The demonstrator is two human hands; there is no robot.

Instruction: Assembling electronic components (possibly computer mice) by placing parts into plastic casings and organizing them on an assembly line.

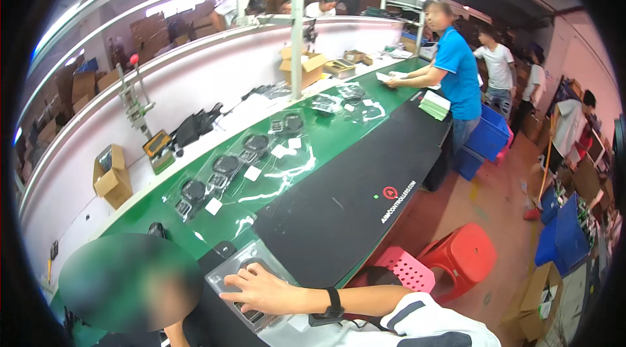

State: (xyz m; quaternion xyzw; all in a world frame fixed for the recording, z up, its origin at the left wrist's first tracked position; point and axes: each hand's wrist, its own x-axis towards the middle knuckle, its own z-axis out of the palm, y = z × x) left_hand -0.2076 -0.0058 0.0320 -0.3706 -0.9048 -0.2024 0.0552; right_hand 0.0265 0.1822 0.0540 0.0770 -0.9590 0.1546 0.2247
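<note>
At the lower middle of the frame, my right hand (264, 293) lies over a clear bag (274, 262), fingers spread and bent, not closed on anything; a black part (251, 313) shows under the film. My left hand (168, 298) sits in the blurred patch at lower left, so I cannot tell whether it grasps anything. To handle this bag well, I judge that I should press lightly with my fingertips, keep the film flat so it neither slides nor creases, and avoid leaning on the part.

Across the middle of the green surface (140, 218), beyond the black mat (339, 216), clear pouches (225, 164) hold round and smaller black pieces, with white cards (252, 173) beside or on them. At upper centre stands an open carton (310, 74), its inside hidden from me; the box (112, 183) at left has something grey inside. At right, a blue crate (562, 233) is heaped with mixed bits too small to name, and the box (533, 311) at lower right holds white pieces.
</note>
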